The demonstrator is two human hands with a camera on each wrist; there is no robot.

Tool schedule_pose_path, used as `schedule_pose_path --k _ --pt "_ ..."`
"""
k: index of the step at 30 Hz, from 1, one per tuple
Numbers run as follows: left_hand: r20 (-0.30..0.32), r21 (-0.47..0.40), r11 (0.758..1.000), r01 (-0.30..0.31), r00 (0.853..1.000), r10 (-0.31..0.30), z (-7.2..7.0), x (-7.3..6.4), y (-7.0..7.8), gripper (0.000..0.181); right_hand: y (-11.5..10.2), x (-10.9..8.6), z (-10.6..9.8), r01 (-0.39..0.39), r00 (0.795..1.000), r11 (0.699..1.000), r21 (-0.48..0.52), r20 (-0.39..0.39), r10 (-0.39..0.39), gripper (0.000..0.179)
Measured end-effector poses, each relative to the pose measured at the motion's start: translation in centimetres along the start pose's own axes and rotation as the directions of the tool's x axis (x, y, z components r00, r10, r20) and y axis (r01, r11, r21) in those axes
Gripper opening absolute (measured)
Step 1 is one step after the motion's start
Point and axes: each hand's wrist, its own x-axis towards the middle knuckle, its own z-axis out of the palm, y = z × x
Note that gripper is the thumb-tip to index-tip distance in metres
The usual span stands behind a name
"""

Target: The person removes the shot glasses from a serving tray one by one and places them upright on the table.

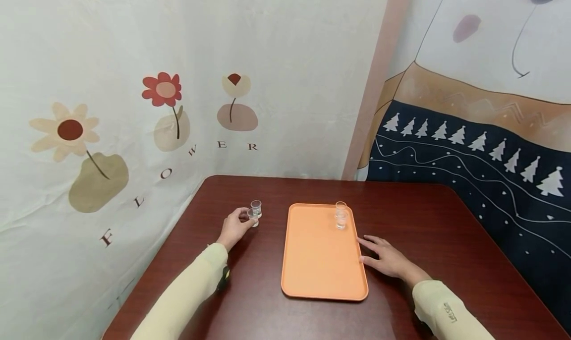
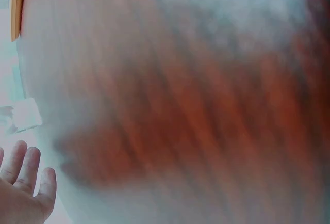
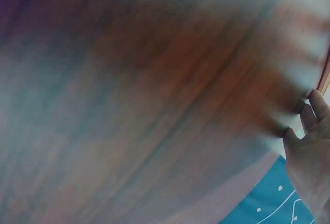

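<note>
In the head view my left hand (image 1: 235, 231) is at a small clear glass (image 1: 253, 216), the thumb across its front and the fingers at its left and rear, so it seems pinched. A second clear glass (image 1: 256, 207) stands right behind. The left wrist view shows spread fingers (image 2: 31, 170) at the lower left, below a clear glass (image 2: 26, 114). To the right lies an orange tray (image 1: 321, 260). My right hand (image 1: 387, 258) touches the tray's right edge with fairly straight fingers. Two small glasses (image 1: 341, 221) stand near the tray's far right corner.
The tray and glasses are on a dark red-brown wooden table (image 1: 446, 231). Behind it hangs a pale cloth (image 1: 290, 82) with printed flowers. At the right is a navy cloth (image 1: 482, 156) with white trees. Much of both wrist views is blurred.
</note>
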Motion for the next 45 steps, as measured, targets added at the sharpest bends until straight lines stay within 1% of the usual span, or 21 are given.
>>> schedule_pose_path --k 3,8,14,18,22,28,31,32,34,38,41,45 --pt "-0.005 0.012 1.0 0.01 1.0 -0.01 -0.3 0.1 0.4 0.055 0.0 0.0 0.1 -0.006 1.0 1.0 0.0 0.002 0.006 0.07" --pt "-0.016 0.046 0.999 0.002 1.0 -0.001 -0.9 0.4 1.1 0.058 0.1 0.0 0.1 0.006 1.0 1.0 0.002 -0.006 -0.006 0.07" --pt "-0.016 0.069 0.997 -0.033 0.999 0.034 -1.6 1.0 2.6 0.059 0.1 -0.1 0.0 0.03 0.999 1.0 0.004 -0.018 -0.03 0.069" --pt "-0.006 0.045 0.997 -0.066 0.998 0.067 -1.6 1.4 3.8 0.06 0.1 -0.1 0.0 0.035 0.999 0.999 0.0 -0.022 -0.035 0.069" --pt "0.017 0.006 0.996 -0.085 0.996 0.085 -1.0 1.4 5.3 0.059 0.2 -0.1 0.1 0.037 0.999 0.999 0.0 -0.022 -0.037 0.069" --pt "0.044 -0.055 0.989 -0.136 0.989 0.138 0.9 1.6 7.4 0.054 0.2 -0.1 0.2 0.044 0.998 0.999 0.008 -0.035 -0.043 0.069" --pt "0.06 -0.05 0.987 -0.155 0.986 0.158 2.1 1.6 8.3 0.054 0.1 0.0 0.2 0.04 0.999 0.999 0.009 -0.032 -0.04 0.069" --pt "0.059 -0.037 0.988 -0.153 0.986 0.155 2.5 1.5 8.6 0.054 0.1 0.0 0.2 0.037 0.999 0.999 0.011 -0.031 -0.037 0.069" --pt "0.064 -0.043 0.988 -0.15 0.986 0.152 3.4 1.5 9.2 0.054 0.1 0.0 0.2 0.033 0.999 0.999 0.014 -0.03 -0.033 0.069" --pt "0.072 -0.077 0.986 -0.145 0.986 0.151 5.5 1.2 10.5 0.052 0.3 0.0 0.1 0.035 0.999 0.999 0.012 -0.033 -0.034 0.069" --pt "0.102 -0.122 0.983 -0.134 0.984 0.147 7.3 0.9 11.5 0.051 0.3 0.0 0.1 0.034 0.999 0.999 0.008 -0.03 -0.034 0.069" --pt "0.148 -0.142 0.982 -0.121 0.979 0.142 9.7 0.2 12.9 0.051 0.2 0.0 0.2 0.03 0.999 0.999 0.012 -0.026 -0.029 0.069"
